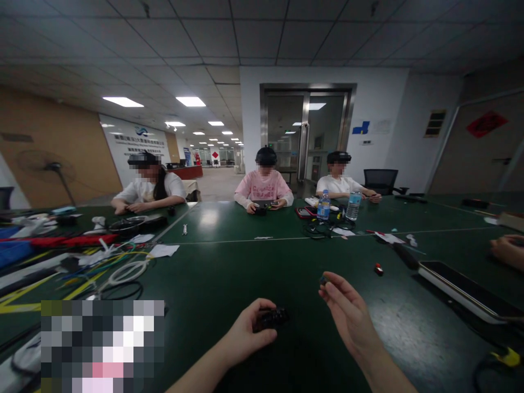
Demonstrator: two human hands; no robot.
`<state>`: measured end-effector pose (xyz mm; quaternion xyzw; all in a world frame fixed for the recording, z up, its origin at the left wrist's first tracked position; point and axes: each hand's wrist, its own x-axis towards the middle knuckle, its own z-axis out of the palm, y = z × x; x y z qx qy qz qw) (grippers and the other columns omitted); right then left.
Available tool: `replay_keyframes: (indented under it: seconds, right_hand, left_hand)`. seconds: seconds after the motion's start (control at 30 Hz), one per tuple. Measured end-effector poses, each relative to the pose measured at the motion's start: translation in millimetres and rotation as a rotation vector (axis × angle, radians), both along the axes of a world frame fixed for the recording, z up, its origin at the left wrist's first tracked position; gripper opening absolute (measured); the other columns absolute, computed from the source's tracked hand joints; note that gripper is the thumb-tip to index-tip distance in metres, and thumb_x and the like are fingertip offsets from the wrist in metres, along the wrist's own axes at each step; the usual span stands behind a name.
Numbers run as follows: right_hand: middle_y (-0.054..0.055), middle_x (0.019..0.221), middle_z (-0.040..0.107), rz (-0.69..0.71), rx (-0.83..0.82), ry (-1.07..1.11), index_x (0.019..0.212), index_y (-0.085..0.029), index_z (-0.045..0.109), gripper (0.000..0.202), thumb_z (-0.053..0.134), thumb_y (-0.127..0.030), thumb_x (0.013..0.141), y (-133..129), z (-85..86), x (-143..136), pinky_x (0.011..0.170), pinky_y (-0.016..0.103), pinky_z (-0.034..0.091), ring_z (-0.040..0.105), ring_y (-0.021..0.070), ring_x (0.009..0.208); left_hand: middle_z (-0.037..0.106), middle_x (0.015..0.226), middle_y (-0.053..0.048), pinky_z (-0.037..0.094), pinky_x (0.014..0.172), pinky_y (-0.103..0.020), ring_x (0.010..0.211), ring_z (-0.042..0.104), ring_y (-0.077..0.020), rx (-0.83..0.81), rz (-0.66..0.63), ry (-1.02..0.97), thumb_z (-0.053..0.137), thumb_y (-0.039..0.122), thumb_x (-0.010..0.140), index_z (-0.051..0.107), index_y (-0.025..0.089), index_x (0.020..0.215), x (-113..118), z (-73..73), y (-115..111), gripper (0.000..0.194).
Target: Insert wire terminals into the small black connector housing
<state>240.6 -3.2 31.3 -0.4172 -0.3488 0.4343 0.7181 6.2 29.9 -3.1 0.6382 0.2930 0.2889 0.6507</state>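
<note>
Low over the green table (204,284), my left hand (251,330) is closed around a small black device (275,317); its exact kind is hard to make out. Up and to the right, my right hand (347,308) pinches a tiny dark piece (323,280) between thumb and fingertips, apart from the black device. What the tiny piece is, I cannot tell. A small red and black object (379,269) lies on the table beyond my right hand.
Cables (131,273), papers (164,250) and a blue bin (16,252) crowd the left. Two water bottles (323,206) stand across the table near black cables. A flat white-edged device (462,289) lies at right. Several people sit around, one in a pink top (264,186).
</note>
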Motion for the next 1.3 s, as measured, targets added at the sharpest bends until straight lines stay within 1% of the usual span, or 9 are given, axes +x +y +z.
replay_keyframes:
  seconds: [0.1,0.23,0.4,0.57,0.7,0.83,1.0,1.1,1.3]
  right_hand:
    - [0.004,0.091,0.069,0.030,-0.019,-0.066,0.089,-0.024,0.070,0.037,0.079,-0.043,0.060,-0.2,-3.2,-1.6,0.084,0.041,0.047,0.060,0.0258,0.092]
    - [0.005,0.091,0.070,0.080,-0.086,-0.127,0.088,-0.023,0.070,0.040,0.080,-0.046,0.057,-0.3,-7.2,-5.2,0.087,0.044,0.046,0.060,0.0270,0.094]
    - [0.005,0.092,0.071,0.180,-0.113,-0.222,0.091,-0.024,0.071,0.040,0.079,-0.046,0.058,0.6,-12.4,-12.9,0.085,0.040,0.048,0.062,0.0249,0.093]
    - [0.005,0.090,0.072,0.259,-0.127,-0.340,0.089,-0.023,0.071,0.040,0.077,-0.048,0.058,-3.0,-9.3,-23.0,0.082,0.038,0.049,0.064,0.0241,0.086]
    - [0.005,0.090,0.070,0.316,-0.113,-0.488,0.091,-0.023,0.071,0.035,0.073,-0.046,0.064,-5.1,-8.0,-27.7,0.082,0.039,0.048,0.063,0.0242,0.085]
    - [0.005,0.100,0.066,0.337,-0.040,-0.602,0.089,-0.024,0.072,0.025,0.069,-0.040,0.071,-3.7,-13.9,-29.6,0.087,0.039,0.045,0.059,0.0247,0.094]
    - [0.008,0.111,0.061,0.358,-0.048,-0.630,0.090,-0.023,0.072,0.025,0.070,-0.039,0.071,-3.6,-18.4,-32.2,0.098,0.043,0.037,0.054,0.0279,0.109]
    - [0.008,0.113,0.060,0.373,-0.067,-0.642,0.090,-0.023,0.072,0.025,0.070,-0.040,0.071,-5.3,-16.4,-34.1,0.100,0.044,0.034,0.052,0.0283,0.112]
    - [0.008,0.116,0.058,0.388,-0.096,-0.679,0.091,-0.023,0.071,0.025,0.068,-0.038,0.071,-6.5,-15.5,-36.3,0.101,0.045,0.033,0.051,0.0284,0.113]
  left_hand:
    - [0.057,0.110,-0.006,0.044,0.075,-0.031,0.091,0.058,-0.0192,-0.010,0.006,0.015,0.066,0.013,0.074,0.048,0.021,0.112,0.1,-0.2,0.0,0.042]
    - [0.058,0.109,-0.007,0.044,0.074,-0.031,0.091,0.058,-0.0194,-0.018,-0.003,-0.002,0.066,0.013,0.074,0.048,0.021,0.111,0.8,0.1,0.2,0.042]
    - [0.060,0.105,-0.005,0.044,0.074,-0.030,0.090,0.058,-0.0183,0.014,0.004,-0.010,0.067,0.012,0.072,0.050,0.021,0.109,2.6,0.5,0.2,0.042]
    - [0.061,0.100,-0.003,0.044,0.072,-0.028,0.085,0.059,-0.0164,0.028,0.006,-0.043,0.068,0.012,0.070,0.050,0.020,0.107,4.9,-1.0,1.2,0.042]
    - [0.060,0.099,-0.003,0.044,0.070,-0.028,0.084,0.058,-0.0163,0.035,0.017,-0.040,0.069,0.013,0.069,0.051,0.019,0.106,4.6,-1.6,1.8,0.042]
    - [0.059,0.100,-0.004,0.044,0.072,-0.029,0.086,0.058,-0.0172,0.053,0.008,-0.044,0.068,0.013,0.071,0.052,0.019,0.108,3.7,-3.7,2.8,0.041]
    - [0.059,0.101,-0.005,0.044,0.074,-0.031,0.088,0.058,-0.0185,0.069,0.006,-0.064,0.068,0.012,0.071,0.052,0.019,0.107,4.1,-4.2,2.5,0.040]
    - [0.059,0.102,-0.005,0.044,0.075,-0.032,0.090,0.058,-0.0191,0.062,-0.004,-0.068,0.067,0.013,0.072,0.052,0.019,0.108,3.8,-3.7,1.9,0.040]
    - [0.059,0.102,-0.005,0.045,0.076,-0.032,0.091,0.058,-0.0195,0.083,0.000,-0.055,0.067,0.014,0.072,0.052,0.020,0.109,3.2,-6.0,3.2,0.040]
